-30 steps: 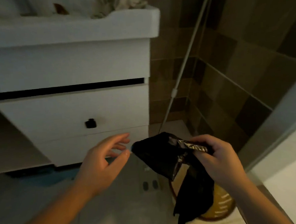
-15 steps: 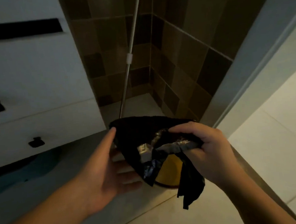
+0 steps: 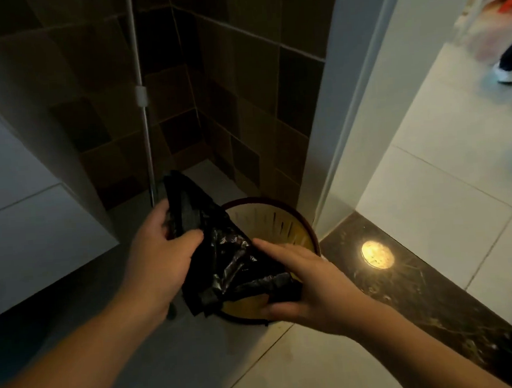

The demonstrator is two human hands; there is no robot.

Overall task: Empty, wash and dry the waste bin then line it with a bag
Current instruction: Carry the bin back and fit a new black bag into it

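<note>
hands, left hand (image 3: 159,255) and right hand (image 3: 303,284), both pinch black bag (image 3: 222,256) above waste bin (image 3: 281,222).

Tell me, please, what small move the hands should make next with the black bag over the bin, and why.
Probably pull the two hands apart to open the black bag. The left hand and right hand both grip it, but it is crumpled and folded above the waste bin, which appears unlined.

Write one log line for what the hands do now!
step: lining | left hand: holds black bag | right hand: holds bag | bin: unlined, below
</note>
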